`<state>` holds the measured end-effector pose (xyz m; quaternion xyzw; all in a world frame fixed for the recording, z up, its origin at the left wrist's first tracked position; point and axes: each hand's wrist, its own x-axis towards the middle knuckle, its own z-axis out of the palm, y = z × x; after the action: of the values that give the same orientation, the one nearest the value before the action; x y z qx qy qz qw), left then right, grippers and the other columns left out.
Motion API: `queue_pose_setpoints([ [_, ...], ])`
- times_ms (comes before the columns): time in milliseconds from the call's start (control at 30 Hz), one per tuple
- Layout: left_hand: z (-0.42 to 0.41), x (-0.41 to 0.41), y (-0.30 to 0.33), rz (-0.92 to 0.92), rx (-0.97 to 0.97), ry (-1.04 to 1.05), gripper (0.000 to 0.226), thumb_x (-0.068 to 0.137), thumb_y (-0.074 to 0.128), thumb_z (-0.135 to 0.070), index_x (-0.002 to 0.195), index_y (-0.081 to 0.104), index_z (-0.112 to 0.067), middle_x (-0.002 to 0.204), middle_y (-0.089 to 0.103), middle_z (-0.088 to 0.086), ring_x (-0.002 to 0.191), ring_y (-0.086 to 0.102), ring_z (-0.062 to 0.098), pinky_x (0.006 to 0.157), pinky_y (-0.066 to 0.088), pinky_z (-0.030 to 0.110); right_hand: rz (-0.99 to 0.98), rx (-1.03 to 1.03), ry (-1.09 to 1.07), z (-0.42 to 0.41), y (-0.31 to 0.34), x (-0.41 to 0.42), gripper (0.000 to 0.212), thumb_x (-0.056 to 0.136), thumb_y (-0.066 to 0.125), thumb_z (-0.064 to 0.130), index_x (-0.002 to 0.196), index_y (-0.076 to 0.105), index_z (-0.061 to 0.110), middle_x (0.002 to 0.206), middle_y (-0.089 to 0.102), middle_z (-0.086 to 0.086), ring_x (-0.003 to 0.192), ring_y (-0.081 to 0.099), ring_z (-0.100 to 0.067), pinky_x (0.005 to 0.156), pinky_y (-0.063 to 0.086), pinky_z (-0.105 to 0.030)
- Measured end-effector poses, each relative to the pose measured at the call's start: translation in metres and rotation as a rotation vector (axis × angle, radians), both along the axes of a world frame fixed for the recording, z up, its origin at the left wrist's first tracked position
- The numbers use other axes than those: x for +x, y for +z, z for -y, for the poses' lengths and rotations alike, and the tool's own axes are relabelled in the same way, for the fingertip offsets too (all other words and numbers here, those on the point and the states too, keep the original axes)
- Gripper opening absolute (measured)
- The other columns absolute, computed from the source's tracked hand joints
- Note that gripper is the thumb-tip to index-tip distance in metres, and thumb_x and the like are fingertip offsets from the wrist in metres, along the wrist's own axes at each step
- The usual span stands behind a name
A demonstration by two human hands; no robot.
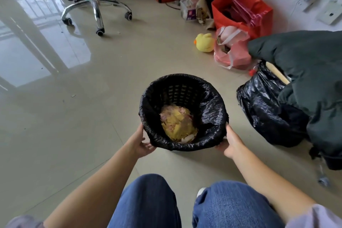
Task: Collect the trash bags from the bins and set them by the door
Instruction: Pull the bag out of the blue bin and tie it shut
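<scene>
While the person crouched, left hand [141, 143] and right hand [231, 143] gripped the black liner bag [209, 114] folded over the lattice wastebasket's [177, 91] rim.

Head view, looking down, near bin [183, 112]

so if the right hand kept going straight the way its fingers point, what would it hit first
The right hand is already touching the black bag folded over the bin's rim, fingers aimed up and inward. Going on, it would press into that bag and the bin wall behind it. Nothing else lies between.
</scene>
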<state>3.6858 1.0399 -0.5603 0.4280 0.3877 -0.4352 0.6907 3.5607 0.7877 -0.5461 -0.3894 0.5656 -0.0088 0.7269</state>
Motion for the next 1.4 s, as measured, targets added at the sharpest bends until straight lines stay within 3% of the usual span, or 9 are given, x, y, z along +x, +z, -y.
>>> queue_pose_setpoints([
  [133,0.000,0.002,-0.003,-0.024,0.002,-0.013,0.029,0.090,0.060,-0.031,0.084,0.048,-0.006,0.062,0.047,0.001,0.047,0.048,0.011,0.045,0.050,0.020,0.021,-0.041,-0.079,0.006,0.000,-0.004,0.029,0.085,0.067,0.031,0.107,0.064,0.013,0.100,0.071,-0.009,0.085,0.069,-0.025,0.057,0.059,-0.032],
  [200,0.001,0.000,0.004,-0.029,0.040,0.033,0.030,0.091,0.055,-0.017,0.065,0.041,-0.013,0.046,0.040,-0.001,0.033,0.039,0.010,0.039,0.041,0.014,0.021,-0.090,-0.133,0.008,0.006,-0.007,0.023,0.085,0.068,0.021,0.105,0.062,0.011,0.093,0.069,-0.009,0.076,0.066,-0.023,0.058,0.056,-0.032],
  [467,0.019,0.003,0.044,0.544,0.438,0.355,0.022,0.091,0.043,-0.008,0.112,0.045,-0.015,0.088,0.052,0.004,0.071,0.050,0.015,0.066,0.043,0.032,0.125,-0.345,-0.154,0.004,0.039,0.018,0.010,0.085,0.061,0.025,0.086,0.069,0.020,0.101,0.070,-0.008,0.094,0.067,-0.029,0.088,0.054,-0.046],
  [567,0.027,0.009,0.064,0.669,0.420,0.318,0.028,0.090,0.040,-0.007,0.116,0.045,-0.015,0.078,0.046,-0.002,0.063,0.043,0.011,0.059,0.040,0.030,0.170,-0.313,-0.212,0.011,0.049,0.028,0.022,0.089,0.050,0.026,0.095,0.070,0.021,0.105,0.070,-0.005,0.088,0.066,-0.024,0.073,0.055,-0.035],
  [767,0.026,0.003,0.065,0.328,0.177,0.421,0.035,0.089,0.054,-0.003,0.123,0.048,-0.004,0.100,0.061,0.014,0.077,0.062,0.022,0.062,0.055,0.034,0.105,-0.178,0.007,0.009,0.048,0.028,0.016,0.092,0.057,0.025,0.100,0.061,0.012,0.094,0.066,-0.010,0.081,0.064,-0.025,0.070,0.053,-0.036],
  [900,0.018,-0.001,0.070,0.286,0.118,0.456,0.012,0.089,0.057,-0.001,0.100,0.052,0.000,0.081,0.058,0.010,0.069,0.061,0.020,0.054,0.055,0.030,-0.052,-0.289,0.287,0.015,0.052,0.019,0.022,0.089,0.062,0.019,0.105,0.050,0.009,0.093,0.061,-0.014,0.092,0.062,-0.029,0.087,0.051,-0.043],
  [1067,-0.001,0.015,0.079,0.194,-0.176,0.573,0.014,0.096,0.048,-0.007,0.082,0.049,-0.004,0.080,0.056,0.006,0.069,0.059,0.016,0.038,0.050,0.021,-0.042,-0.232,0.101,0.037,0.059,0.009,0.033,0.085,0.065,0.017,0.116,0.060,0.006,0.087,0.068,-0.010,0.070,0.065,-0.026,0.062,0.053,-0.035],
  [1267,0.034,0.003,0.114,0.492,-0.155,0.170,0.011,0.096,0.044,-0.005,0.086,0.049,-0.009,0.073,0.057,0.006,0.054,0.062,0.016,0.048,0.055,0.024,0.301,-0.481,0.189,0.007,0.110,0.042,0.013,0.089,0.058,0.019,0.088,0.071,0.018,0.086,0.068,-0.011,0.080,0.063,-0.029,0.076,0.049,-0.034],
  [1400,0.055,-0.017,0.126,0.648,-0.138,-0.063,0.023,0.096,0.042,0.000,0.077,0.042,-0.013,0.072,0.054,0.007,0.055,0.054,0.016,0.048,0.054,0.025,0.392,-0.569,0.743,-0.038,0.119,0.051,0.053,0.089,0.054,0.043,0.130,0.050,0.009,0.123,0.060,-0.015,0.117,0.056,-0.022,0.094,0.040,-0.021],
])
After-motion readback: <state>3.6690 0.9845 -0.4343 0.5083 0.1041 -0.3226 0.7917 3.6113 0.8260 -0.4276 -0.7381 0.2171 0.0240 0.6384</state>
